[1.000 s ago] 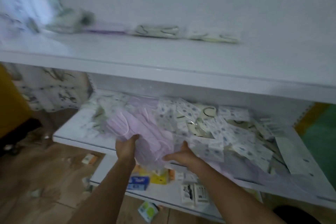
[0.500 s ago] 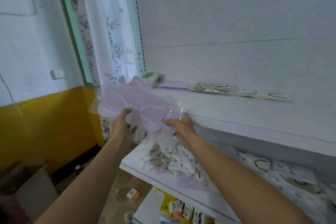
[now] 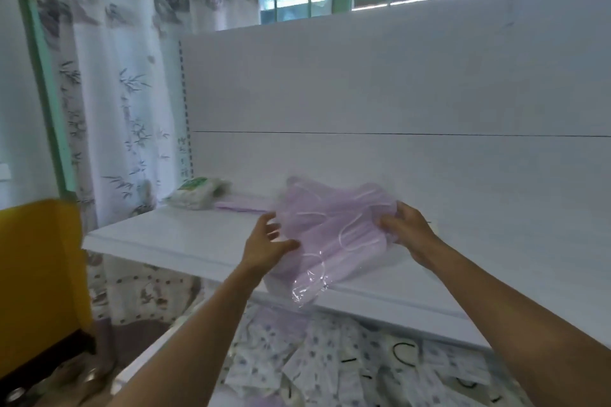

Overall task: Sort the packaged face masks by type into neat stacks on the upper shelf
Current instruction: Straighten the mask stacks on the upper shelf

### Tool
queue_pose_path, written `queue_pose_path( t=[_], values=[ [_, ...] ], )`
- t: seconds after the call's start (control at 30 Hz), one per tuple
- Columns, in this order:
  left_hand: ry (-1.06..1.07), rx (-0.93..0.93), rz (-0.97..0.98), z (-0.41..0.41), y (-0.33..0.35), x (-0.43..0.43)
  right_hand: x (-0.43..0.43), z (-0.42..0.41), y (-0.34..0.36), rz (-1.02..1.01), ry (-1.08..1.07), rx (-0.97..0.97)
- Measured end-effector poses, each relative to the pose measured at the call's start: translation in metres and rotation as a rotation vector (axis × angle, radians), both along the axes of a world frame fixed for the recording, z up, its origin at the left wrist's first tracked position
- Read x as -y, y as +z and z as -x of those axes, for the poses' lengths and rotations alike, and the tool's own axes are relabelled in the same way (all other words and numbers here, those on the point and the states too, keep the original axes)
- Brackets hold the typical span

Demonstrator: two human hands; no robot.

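1. Lilac mask bundle (image 3: pixel 334 228): soft pleated masks with white ear loops, sealed in clear, crinkly film. It is held low over the upper shelf (image 3: pixel 158 238), with one glossy corner drooping past the front edge. It is probably bound for the lilac stack.
2. Right hand (image 3: pixel 405 230): the fingers are curled round the bundle's right edge and appear to carry it. Slippery film calls for a firm pinch.
3. Left hand (image 3: pixel 266 241): the fingers are loosely spread and motion-blurred, touching the left edge. They seem to steady and square the packets rather than grip.
4. Flat lilac packs (image 3: pixel 241 205): these lie at the shelf's rear left on smooth white board, just beside a puffy green-and-white packet (image 3: pixel 195 196). Types are kept apart.
5. Printed packets (image 3: pixel 330 370): a loose, overlapping heap beneath the upper shelf, not yet sorted.
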State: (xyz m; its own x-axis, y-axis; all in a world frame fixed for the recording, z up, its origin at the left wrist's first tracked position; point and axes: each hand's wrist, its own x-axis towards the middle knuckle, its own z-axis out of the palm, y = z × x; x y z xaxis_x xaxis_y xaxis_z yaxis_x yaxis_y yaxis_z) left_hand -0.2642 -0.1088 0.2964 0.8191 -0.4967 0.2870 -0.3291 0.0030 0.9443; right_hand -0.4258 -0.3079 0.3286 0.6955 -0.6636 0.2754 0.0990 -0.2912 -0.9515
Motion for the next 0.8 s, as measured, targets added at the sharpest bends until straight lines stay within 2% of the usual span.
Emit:
queue_pose_path(
  t=[0.2, 0.33, 0.43, 0.6, 0.8],
  values=[
    [-0.054, 0.102, 0.053, 0.049, 0.019, 0.096, 0.058, 0.063, 0.011, -0.029, -0.176, 0.067],
    [-0.258, 0.037, 0.044, 0.075, 0.028, 0.137, 0.088, 0.116, 0.014, -0.042, -0.303, 0.120],
    [-0.369, 0.055, 0.010, 0.095, 0.020, 0.164, 0.105, 0.158, 0.010, -0.039, -0.374, 0.115],
    [-0.339, 0.064, -0.041, 0.138, -0.005, 0.188, 0.121, 0.213, -0.013, -0.050, -0.379, -0.107],
    [-0.409, 0.033, -0.056, 0.162, -0.015, 0.199, 0.126, 0.232, -0.020, -0.208, -0.356, 0.069]
  ],
)
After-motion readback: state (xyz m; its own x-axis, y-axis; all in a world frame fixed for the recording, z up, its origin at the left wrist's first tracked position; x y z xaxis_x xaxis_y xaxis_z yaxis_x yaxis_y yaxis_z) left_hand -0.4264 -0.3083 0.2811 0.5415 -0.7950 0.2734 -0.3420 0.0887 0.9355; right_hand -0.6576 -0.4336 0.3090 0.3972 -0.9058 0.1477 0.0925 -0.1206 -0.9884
